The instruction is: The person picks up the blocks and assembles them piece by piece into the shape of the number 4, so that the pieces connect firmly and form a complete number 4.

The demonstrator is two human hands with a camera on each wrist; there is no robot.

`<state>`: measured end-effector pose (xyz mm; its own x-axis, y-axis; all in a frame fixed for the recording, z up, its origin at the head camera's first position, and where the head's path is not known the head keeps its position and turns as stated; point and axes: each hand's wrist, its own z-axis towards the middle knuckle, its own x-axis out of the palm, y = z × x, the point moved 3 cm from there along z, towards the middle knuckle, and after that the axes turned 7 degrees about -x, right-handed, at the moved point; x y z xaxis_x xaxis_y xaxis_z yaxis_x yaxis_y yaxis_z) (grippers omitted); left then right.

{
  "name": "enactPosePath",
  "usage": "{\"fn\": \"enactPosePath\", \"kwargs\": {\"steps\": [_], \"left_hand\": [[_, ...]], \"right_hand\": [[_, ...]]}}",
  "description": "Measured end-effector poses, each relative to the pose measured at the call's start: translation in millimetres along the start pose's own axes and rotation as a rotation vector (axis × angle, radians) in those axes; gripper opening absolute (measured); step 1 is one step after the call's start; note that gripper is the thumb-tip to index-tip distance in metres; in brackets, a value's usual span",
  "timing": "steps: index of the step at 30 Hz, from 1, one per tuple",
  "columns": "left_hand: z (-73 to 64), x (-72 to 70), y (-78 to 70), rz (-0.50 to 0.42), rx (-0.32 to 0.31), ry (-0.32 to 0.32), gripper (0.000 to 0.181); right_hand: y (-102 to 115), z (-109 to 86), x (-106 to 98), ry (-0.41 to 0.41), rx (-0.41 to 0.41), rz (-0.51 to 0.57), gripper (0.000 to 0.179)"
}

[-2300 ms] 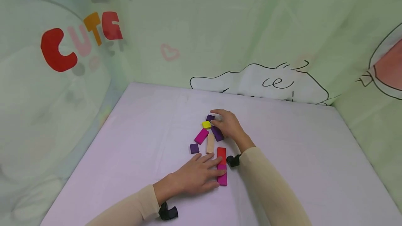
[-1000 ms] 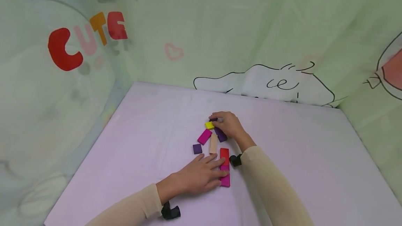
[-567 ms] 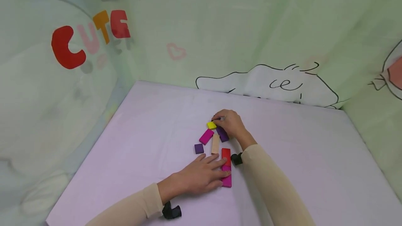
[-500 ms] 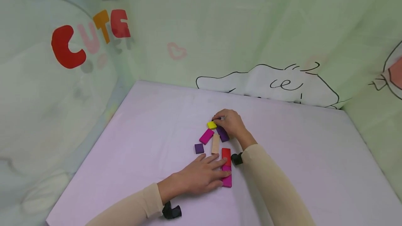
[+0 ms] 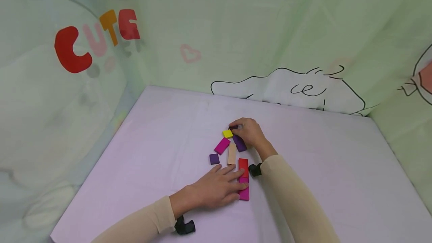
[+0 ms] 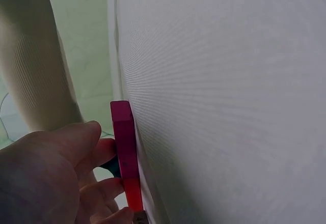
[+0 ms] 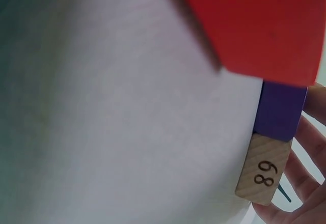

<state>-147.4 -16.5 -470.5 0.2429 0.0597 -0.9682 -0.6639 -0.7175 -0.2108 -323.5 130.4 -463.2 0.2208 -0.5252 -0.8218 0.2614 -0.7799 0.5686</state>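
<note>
The head view takes in the whole spread on the lilac cloth-covered tabletop point(image 5: 320, 168). There the right hand point(image 5: 249, 131) pinches a small dark purple block point(image 5: 233, 127) between thumb and forefinger, though the fingers hide most of it. Just beside it lie a small yellow block point(image 5: 227, 134) and, partly under the hand, a long purple rectangular block point(image 5: 240, 144). Nearer the person are a slanted magenta rectangular block point(image 5: 222, 146), an upright-pointing bare-wood rectangular block point(image 5: 231, 154) and a small purple square block point(image 5: 214, 159). The left hand point(image 5: 212, 189) lies with fingers spread and apart, its fingertips on a flat bright red rectangular block point(image 5: 243, 164) and a second magenta rectangular block point(image 5: 244, 195), set end to end.

The left wrist view gives what the head view cannot: the thickness of that red and magenta pair seen edge-on, and, past the red one, a brownish end face point(image 6: 140, 217) bearing dark marks. It does not show the right hand's pinch clearly.

The right wrist view, with a red block looming close, shows a wood-toned face point(image 7: 265, 168) printed with two dark digits, adjoining a purple surface point(image 7: 280, 111); neither can be read from above. Fingers appear at its edge, but their grip cannot be told there.
</note>
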Motion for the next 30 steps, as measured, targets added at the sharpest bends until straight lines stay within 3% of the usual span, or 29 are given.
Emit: {"fn": "enactPosePath", "kwargs": {"steps": [9, 17, 30], "left_hand": [[1.3, 0.9, -3.6, 0.011, 0.006, -0.001, 0.046], [-1.4, -0.6, -4.4, -0.014, -0.013, 0.013, 0.047], [-0.5, -2.2, -3.0, -0.020, -0.018, 0.006, 0.046]], "right_hand": [[-4.6, -9.8, -7.6, -0.048, -0.030, 0.000, 0.033], [-2.3, -19.3, -15.9, -0.061, 0.017, 0.059, 0.038], [3.8, -37.9, -28.0, -0.088, -0.089, 0.017, 0.038]]}}
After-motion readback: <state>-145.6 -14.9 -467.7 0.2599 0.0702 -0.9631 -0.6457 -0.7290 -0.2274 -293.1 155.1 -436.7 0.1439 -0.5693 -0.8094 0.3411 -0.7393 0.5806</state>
